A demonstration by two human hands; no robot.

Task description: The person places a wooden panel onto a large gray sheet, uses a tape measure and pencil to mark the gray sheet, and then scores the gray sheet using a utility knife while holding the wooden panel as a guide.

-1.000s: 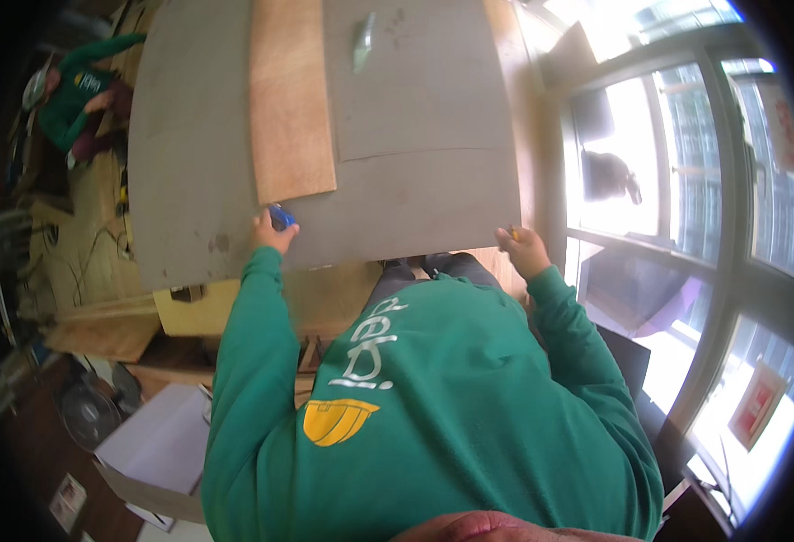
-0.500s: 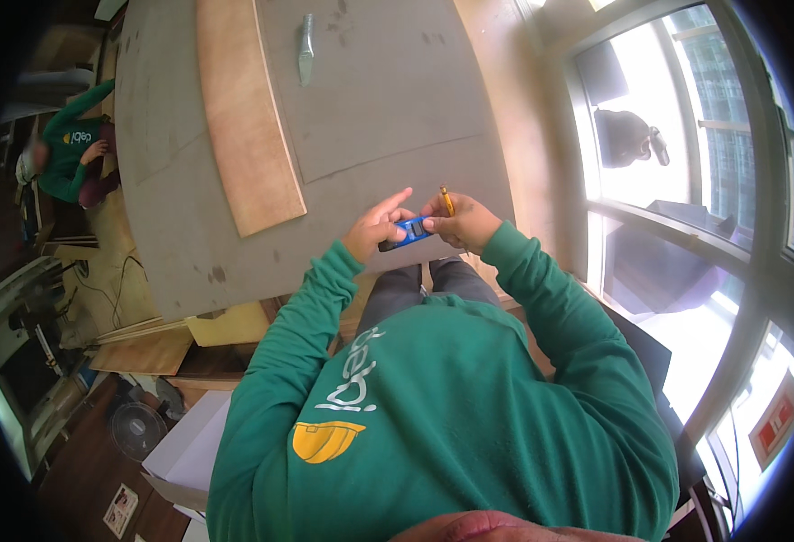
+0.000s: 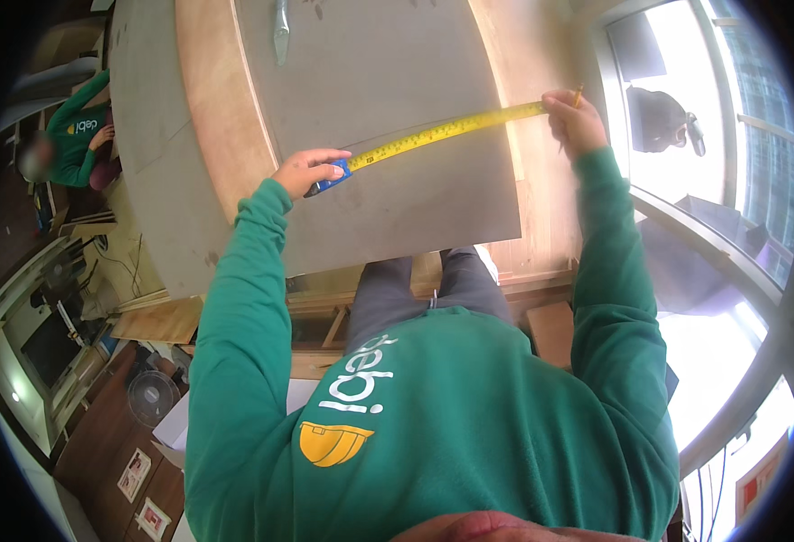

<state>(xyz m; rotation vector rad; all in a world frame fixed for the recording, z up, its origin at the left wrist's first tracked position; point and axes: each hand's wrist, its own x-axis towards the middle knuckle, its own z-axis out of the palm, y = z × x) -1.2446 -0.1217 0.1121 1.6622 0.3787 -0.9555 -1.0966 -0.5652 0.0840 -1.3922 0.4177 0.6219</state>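
Note:
My left hand is closed around a blue tape measure above the grey board, near the edge of the wooden plank. A long yellow blade runs out of the case, up and to the right. Its far end is pinched in my right hand, which is beyond the grey board's right edge. A pencil also sticks up between the fingers of that hand. Beneath the blade lies the large grey board, with a thin dark line drawn across it.
A flat metallic tool lies on the board at the far side. Another person in a green top sits at the far left. Windows stand to the right. A fan is at the lower left.
The yellow blade has been drawn out of the tape measure. My right hand has moved right and away with its end, while my left hand has shifted left with the case.

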